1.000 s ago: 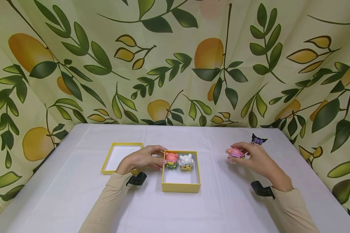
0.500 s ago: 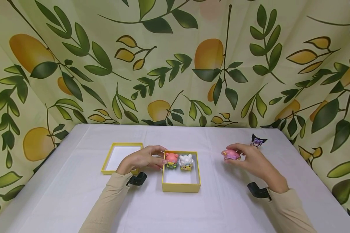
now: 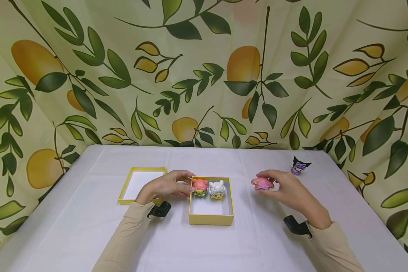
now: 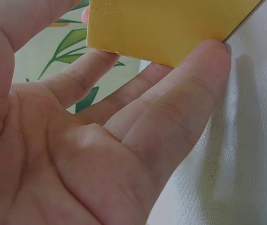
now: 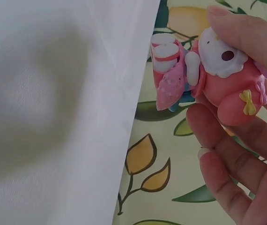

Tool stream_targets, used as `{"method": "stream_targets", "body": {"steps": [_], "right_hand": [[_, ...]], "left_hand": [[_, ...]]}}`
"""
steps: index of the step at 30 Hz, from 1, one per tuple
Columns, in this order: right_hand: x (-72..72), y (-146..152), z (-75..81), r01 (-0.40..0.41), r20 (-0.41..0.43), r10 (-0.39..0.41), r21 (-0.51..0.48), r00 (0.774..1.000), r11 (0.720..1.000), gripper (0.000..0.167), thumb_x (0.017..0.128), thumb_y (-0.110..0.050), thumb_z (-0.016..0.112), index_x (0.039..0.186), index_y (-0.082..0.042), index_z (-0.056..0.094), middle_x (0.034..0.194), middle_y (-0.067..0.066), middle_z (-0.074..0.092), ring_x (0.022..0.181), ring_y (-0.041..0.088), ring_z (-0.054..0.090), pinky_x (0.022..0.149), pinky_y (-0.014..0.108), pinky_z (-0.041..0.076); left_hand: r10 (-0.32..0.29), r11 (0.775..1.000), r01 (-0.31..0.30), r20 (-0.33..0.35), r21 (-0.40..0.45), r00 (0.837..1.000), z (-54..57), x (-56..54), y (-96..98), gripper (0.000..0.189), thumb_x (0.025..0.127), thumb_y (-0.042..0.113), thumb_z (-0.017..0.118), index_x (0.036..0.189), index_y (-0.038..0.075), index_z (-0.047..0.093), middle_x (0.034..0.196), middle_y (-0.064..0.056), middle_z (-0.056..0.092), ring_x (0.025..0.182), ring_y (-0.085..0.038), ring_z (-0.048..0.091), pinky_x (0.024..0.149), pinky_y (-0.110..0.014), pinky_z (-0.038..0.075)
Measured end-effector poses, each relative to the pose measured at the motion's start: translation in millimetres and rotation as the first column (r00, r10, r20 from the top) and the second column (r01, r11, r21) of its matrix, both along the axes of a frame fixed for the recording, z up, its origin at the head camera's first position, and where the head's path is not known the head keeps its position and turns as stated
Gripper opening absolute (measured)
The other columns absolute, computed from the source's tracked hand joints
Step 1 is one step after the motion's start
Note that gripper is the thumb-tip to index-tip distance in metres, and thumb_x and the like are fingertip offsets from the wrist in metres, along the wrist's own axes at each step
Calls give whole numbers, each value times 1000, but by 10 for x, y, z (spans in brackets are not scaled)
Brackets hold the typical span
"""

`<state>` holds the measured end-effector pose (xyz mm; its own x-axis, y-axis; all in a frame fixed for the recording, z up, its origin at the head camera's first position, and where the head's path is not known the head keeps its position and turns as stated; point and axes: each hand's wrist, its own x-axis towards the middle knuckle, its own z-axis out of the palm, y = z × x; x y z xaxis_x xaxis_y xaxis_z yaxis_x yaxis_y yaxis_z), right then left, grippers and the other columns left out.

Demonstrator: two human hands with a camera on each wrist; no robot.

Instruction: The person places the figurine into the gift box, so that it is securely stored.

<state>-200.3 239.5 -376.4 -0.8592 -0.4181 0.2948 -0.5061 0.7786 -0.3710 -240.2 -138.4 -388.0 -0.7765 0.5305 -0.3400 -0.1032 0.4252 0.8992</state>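
Observation:
My right hand [image 3: 290, 189] pinches a pink toy figurine [image 3: 262, 184] between thumb and fingers, above the table right of the box. In the right wrist view the figurine [image 5: 227, 79] lies sideways, showing a white face and small bows. My left hand [image 3: 171, 185] grips the left side of a yellow box [image 3: 211, 219], thumb at the rim and fingers along the outer wall. The left wrist view shows fingertips against that yellow wall [image 4: 147, 28]. Inside the box, a coral figurine [image 3: 200, 186] and a white figurine [image 3: 217, 189] stand side by side at the back.
A shallow yellow-edged lid [image 3: 124, 185] lies left of the box, partly behind my left hand. A black-and-purple figurine [image 3: 299, 165] stands beyond my right hand. White cloth covers the table [image 3: 244, 245]; a leaf-patterned curtain [image 3: 204, 83] hangs behind it.
My right hand has moved left toward the box with the pink figurine, uncovering more of the black-and-purple figurine. My left hand and the box have stayed in place.

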Motion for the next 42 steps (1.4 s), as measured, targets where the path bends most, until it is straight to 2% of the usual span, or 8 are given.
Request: {"method": "stream_targets", "body": {"steps": [10, 20, 26, 33, 42], "right_hand": [[69, -117, 58, -78, -121, 73, -34, 990, 996, 45, 73, -19, 89, 112, -9, 71, 105, -1, 74, 86, 5, 61, 72, 26, 55], [165, -234, 136, -92, -100, 89, -26, 991, 995, 47, 72, -22, 89, 115, -15, 70, 106, -4, 73, 87, 6, 62, 74, 26, 56], [202, -291, 169, -122, -120, 117, -33, 986, 992, 48, 72, -23, 90, 115, -16, 70, 106, -6, 73, 89, 5, 63, 76, 28, 59], [237, -343, 180, -164, -164, 153, -52, 975, 985, 46, 72, -23, 89, 113, -14, 71, 104, -6, 74, 88, 4, 64, 73, 24, 57], [253, -451, 125, -197, -200, 180, -70, 963, 978, 47, 72, -22, 89, 114, -15, 70, 108, -5, 73, 91, 6, 66, 75, 25, 58]], "left_hand": [[-7, 1000, 7, -5, 4, 1000, -5, -5, -4, 57, 92, 18, 71, 141, 1, 47, 135, -21, 54, 94, -19, 68, 90, -36, 60], [6, 999, -7, -3, -34, 1000, -1, -9, 3, 56, 92, 20, 72, 140, 4, 49, 137, -18, 55, 98, -19, 67, 92, -36, 59], [0, 1000, 0, -6, -27, 1000, -4, -16, -1, 56, 92, 20, 72, 140, 4, 49, 136, -19, 54, 98, -19, 67, 91, -36, 60], [-9, 1000, 9, 5, 29, 1000, -14, -12, -4, 57, 92, 17, 71, 140, 0, 47, 135, -22, 55, 94, -18, 67, 90, -36, 60], [-5, 1000, 5, 2, 21, 1000, -10, -4, -9, 56, 91, 17, 71, 139, 0, 48, 134, -21, 54, 93, -18, 68, 90, -36, 60]]}}
